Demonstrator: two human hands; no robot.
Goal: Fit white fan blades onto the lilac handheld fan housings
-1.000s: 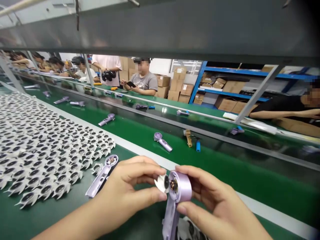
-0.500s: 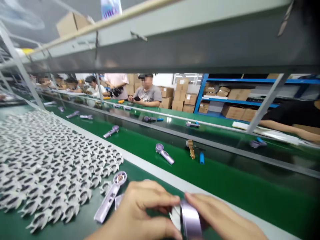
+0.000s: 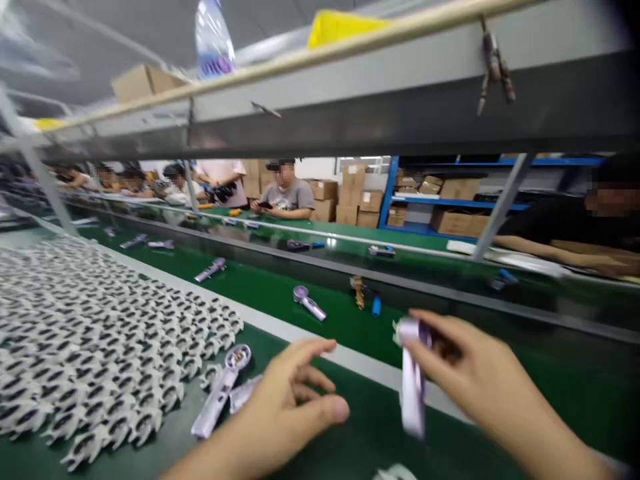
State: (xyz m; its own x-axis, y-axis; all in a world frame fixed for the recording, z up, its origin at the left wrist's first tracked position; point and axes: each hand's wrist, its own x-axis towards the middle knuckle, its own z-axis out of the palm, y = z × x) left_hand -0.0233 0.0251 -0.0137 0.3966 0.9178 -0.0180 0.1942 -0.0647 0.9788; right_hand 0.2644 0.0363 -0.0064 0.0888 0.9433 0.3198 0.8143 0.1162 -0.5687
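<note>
My right hand (image 3: 485, 373) pinches a purple handheld-fan housing (image 3: 413, 387) by its round head, the handle hanging down. A bit of white part shows at the far side of that head. My left hand (image 3: 285, 410) is empty, fingers and thumb apart, to the left of it. By the left wrist another purple fan housing (image 3: 215, 407) lies on the green table, its round head holding small coppery parts. A second purple shell piece (image 3: 244, 395) is partly covered by my left hand. White bladed parts (image 3: 115, 360) lie in dense rows on the left.
Purple fan housings (image 3: 310, 303), a brown piece (image 3: 358, 292) and a blue cylinder (image 3: 376, 307) lie on the green belt. A metal shelf (image 3: 320, 123) crosses overhead. One white part (image 3: 395, 473) is at the bottom edge. People sit across the line.
My hands have come apart. The right hand has carried the purple housing up and right, while the left let go and opened. My view has shifted slightly.
</note>
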